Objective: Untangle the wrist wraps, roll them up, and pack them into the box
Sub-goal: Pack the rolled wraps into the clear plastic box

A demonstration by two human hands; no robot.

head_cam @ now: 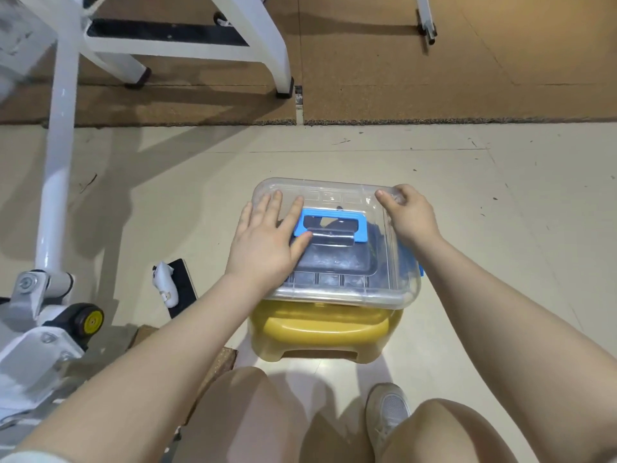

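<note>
- Left hand [263, 242] lies flat, fingers straight, pressing the clear lid [334, 289].
- Right hand [405, 212] curls a narrow grip round the lid's far corner.
- Box [404, 262] sits on a yellow stool [320, 332], dark contents inside.

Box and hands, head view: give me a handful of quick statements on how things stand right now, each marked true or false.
1. The lid is on the box. True.
2. The box stands on the bare floor. False: it stands on a yellow stool.
3. The left hand lies flat on the lid with straight fingers. True.
4. The right hand is lifting the blue handle. False: it grips the lid's far right corner; the handle lies flat.
5. Dark contents show through the clear lid. True.
</note>
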